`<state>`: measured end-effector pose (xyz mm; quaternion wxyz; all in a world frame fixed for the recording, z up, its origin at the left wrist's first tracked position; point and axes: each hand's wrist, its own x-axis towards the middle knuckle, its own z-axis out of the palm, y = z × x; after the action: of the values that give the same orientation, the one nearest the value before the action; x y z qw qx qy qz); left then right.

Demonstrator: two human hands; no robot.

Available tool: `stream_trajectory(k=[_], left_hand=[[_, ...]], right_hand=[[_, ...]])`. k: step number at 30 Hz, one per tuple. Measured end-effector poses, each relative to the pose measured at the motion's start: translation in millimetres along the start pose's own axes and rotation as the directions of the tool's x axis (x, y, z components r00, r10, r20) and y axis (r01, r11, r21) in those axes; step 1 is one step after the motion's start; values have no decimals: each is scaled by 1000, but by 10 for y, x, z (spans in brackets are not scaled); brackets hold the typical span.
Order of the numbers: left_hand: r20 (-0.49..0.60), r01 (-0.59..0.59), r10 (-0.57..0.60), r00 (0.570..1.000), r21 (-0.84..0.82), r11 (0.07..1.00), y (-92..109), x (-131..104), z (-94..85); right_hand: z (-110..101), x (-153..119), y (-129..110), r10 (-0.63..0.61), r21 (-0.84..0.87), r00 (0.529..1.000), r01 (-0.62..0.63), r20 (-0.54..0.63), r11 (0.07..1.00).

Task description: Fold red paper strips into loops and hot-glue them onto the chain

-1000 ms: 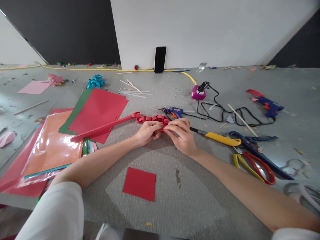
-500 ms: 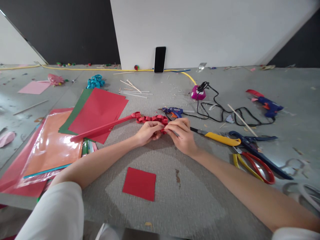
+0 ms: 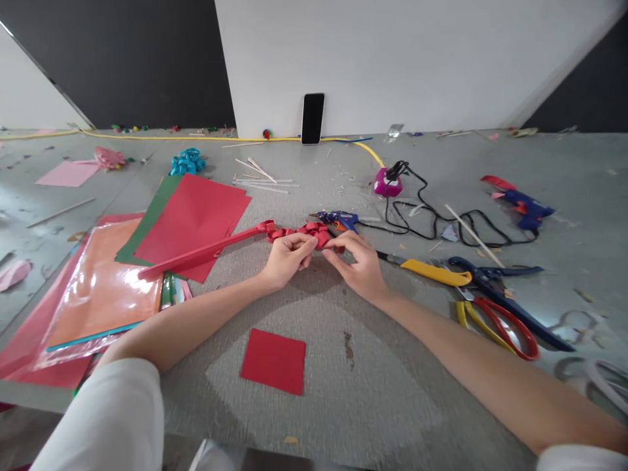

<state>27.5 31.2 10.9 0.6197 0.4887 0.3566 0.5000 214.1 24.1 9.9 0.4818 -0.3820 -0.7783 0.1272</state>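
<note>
A chain of folded red paper loops (image 3: 316,230) lies in front of me, a long red paper strip (image 3: 216,247) running off from its left end. My left hand (image 3: 289,260) is closed in a pinch at the chain's near edge. From the right, my right hand (image 3: 360,265) meets it, thumb and forefinger around a bit of the red paper; the fingertips partly hide that piece. Just behind the chain lies a blue glue gun (image 3: 338,218) with an orange trigger. Nearer to me, a red paper square (image 3: 273,361) rests flat on the table.
Red sheets (image 3: 193,219) and a plastic-wrapped orange pack (image 3: 101,281) lie left. On the right are a yellow-handled cutter (image 3: 436,271), red-and-yellow scissors (image 3: 505,327), blue-handled pliers-like tool (image 3: 510,297) and another glue gun (image 3: 527,208). A phone (image 3: 313,119) leans on the wall.
My fingertips have drawn slightly apart, and the right thumb has dropped away from the forefinger a little. More of the chain's loops show above my hands. The tools and sheets stay put.
</note>
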Motion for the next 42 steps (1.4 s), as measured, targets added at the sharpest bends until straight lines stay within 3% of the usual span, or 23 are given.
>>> stream_trajectory(k=[10,19,27,42], left_hand=[[11,-61,60,998,182,981,6,-52,20],[-19,-114,121,992,223,968,-81,-61,12],[-16,-163,173,985,269,949,-98,-37,5],[-8,-162,170,985,277,947,-71,-57,19]], right_hand=[[6,14,14,93,49,996,-93,4,994],[8,31,13,154,198,986,-163,61,967],[-14,32,38,134,252,984,-161,120,954],[24,1,61,86,121,994,-94,72,988]])
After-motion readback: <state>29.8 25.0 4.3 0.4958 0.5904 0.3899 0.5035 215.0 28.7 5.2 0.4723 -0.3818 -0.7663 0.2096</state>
